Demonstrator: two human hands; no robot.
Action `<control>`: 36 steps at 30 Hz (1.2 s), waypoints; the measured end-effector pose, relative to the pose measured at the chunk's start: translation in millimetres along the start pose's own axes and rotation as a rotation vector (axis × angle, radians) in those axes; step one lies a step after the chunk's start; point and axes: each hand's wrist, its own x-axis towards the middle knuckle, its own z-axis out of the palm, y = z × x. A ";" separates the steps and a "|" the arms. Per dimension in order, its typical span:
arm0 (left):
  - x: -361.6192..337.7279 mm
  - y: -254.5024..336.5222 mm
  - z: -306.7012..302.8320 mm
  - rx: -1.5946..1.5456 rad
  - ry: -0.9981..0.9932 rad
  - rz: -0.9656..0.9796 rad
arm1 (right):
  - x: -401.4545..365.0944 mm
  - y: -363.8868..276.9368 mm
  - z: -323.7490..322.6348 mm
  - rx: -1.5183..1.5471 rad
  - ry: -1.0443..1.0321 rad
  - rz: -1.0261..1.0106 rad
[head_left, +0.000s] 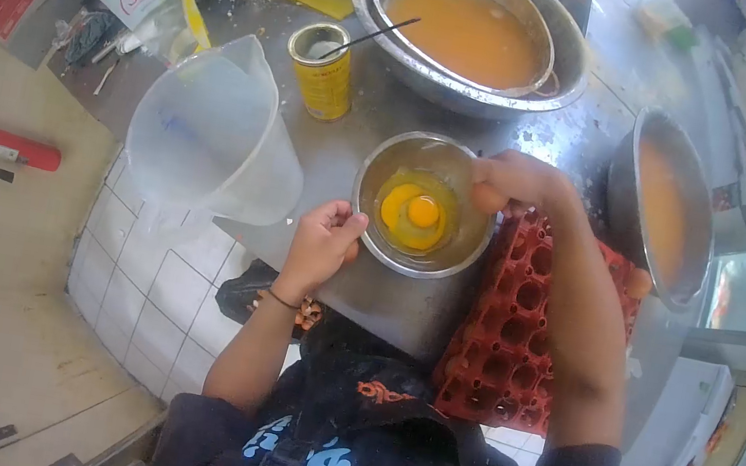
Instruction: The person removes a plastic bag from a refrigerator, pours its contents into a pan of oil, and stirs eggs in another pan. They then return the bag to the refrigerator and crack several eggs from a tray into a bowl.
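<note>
Egg-breaking, seen from above. Nearest, a red egg tray (512, 345), its visible cups mostly empty, lies at the tabletop (348, 145) edge. The left hand (322, 242) pinches the rim of a small steel bowl (385, 161) holding one whole yolk (423, 211) in its white. The right hand (511, 183) is curled at the far rim; whether it holds shell cannot be told. Beyond stand a clear jug (211, 137), a yellow can (322, 75) and a large bowl of orange liquid (470, 34). Judged step: egg just emptied; next calls for keeping shell clear.

Bright daylight, fisheye distortion, dark vignetted corners.
</note>
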 end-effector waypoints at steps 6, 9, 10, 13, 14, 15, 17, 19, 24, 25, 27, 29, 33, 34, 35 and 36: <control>-18.6 -4.6 2.4 -0.055 0.049 0.049 | -11.0 14.4 19.4 0.049 -0.073 -0.126; -34.3 -7.8 -12.6 -0.058 0.018 -0.012 | -24.2 17.3 31.0 0.063 -0.134 -0.118; -41.1 -4.0 -15.5 -0.048 0.022 -0.050 | -26.7 19.7 36.6 0.061 -0.145 -0.130; -53.0 -6.6 -28.9 -0.031 -0.003 -0.056 | -45.9 20.7 46.3 0.018 -0.140 -0.177; -55.7 -7.8 -34.3 -0.027 -0.019 -0.038 | -54.3 20.4 48.6 -0.003 -0.130 -0.195; -60.0 -4.1 -38.4 0.003 0.024 -0.033 | -61.0 26.3 52.8 0.185 -0.088 -0.282; -68.9 6.5 -47.4 0.055 0.114 -0.020 | -74.8 47.2 56.2 0.553 -0.004 -0.452; -78.4 11.6 -64.2 -0.203 0.029 0.013 | -97.0 57.2 48.0 0.697 0.012 -0.425; -96.4 54.0 -40.2 -0.531 -0.067 0.196 | -101.9 68.3 74.3 1.065 0.080 -0.731; -94.5 60.1 -30.8 -0.485 -0.080 0.162 | -103.1 63.7 79.3 1.025 0.126 -0.749; -86.7 68.0 -9.2 -0.392 -0.109 0.101 | -106.8 48.8 93.6 0.938 0.224 -0.790; -75.7 65.0 15.7 -0.538 -0.126 -0.077 | -108.7 39.3 102.5 0.625 0.405 -0.874; -63.7 52.6 48.6 -0.776 -0.284 -0.237 | -118.2 18.0 114.0 0.280 0.987 -1.398; -62.9 50.1 50.4 -0.770 -0.327 -0.256 | -117.6 15.8 118.2 0.319 1.078 -1.501; -65.0 51.6 55.3 -0.787 -0.300 -0.249 | -115.5 14.9 118.3 0.227 1.037 -1.411; -68.6 54.2 61.0 -0.804 -0.273 -0.240 | -113.1 14.0 118.3 0.137 0.994 -1.320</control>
